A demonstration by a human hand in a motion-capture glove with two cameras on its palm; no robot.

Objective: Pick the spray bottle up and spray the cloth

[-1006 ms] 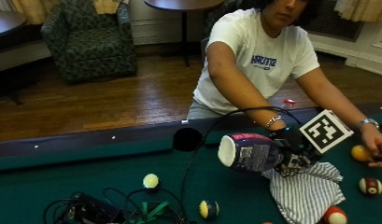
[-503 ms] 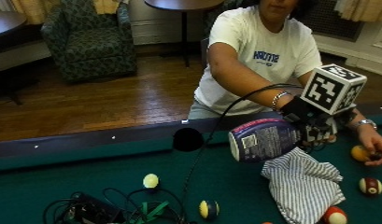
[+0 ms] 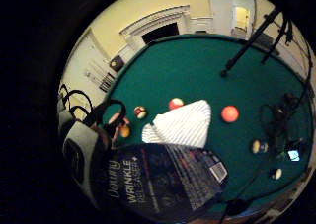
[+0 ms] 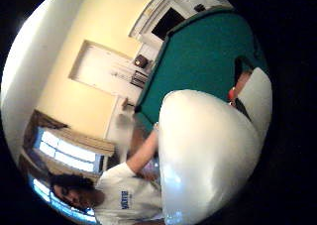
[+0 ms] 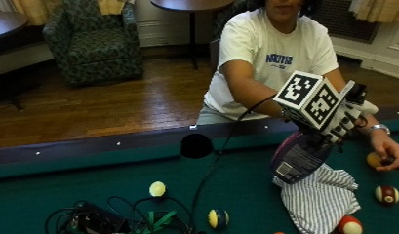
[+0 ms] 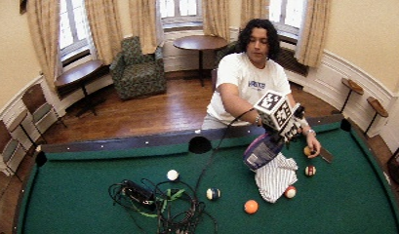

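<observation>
Green felt covers the pool table [image 5: 69, 195] in the outside view. The person's gloved right hand [image 5: 342, 122] is up in the air over the table, and its fingers are curled round the top of the spray bottle [image 5: 298, 158]. The bottle hangs under the hand, tilted, with its bottom end just above the striped cloth [image 5: 322, 197]. The cloth lies bunched on the felt. The bare left hand [image 5: 386, 155] rests on the table by an orange ball [image 5: 374, 159], apart from the cloth.

The wide outside view shows the same thing from farther back — the bottle [image 6: 262, 151] is off the table, and the cloth [image 6: 275, 178] is right below it. A pile of black cables [image 6: 153, 200] lies on the felt, well apart from the cloth.

In the little finger side palm view, the dark label of the bottle [image 3: 163, 179] is very close. Past it, the cloth [image 3: 180, 125] lies on the felt with balls near it.

In the thumb side palm view, the pale rounded side of the bottle [image 4: 208, 155] fills much of the picture.

So the first part looks done — the bottle is picked up and held. The spraying looks like it is still left. No mist shows, and no wet spot shows on the cloth. I cannot tell which way the nozzle points, because the glove hides it. I think it must face the cloth before the trigger gets squeezed.
</observation>
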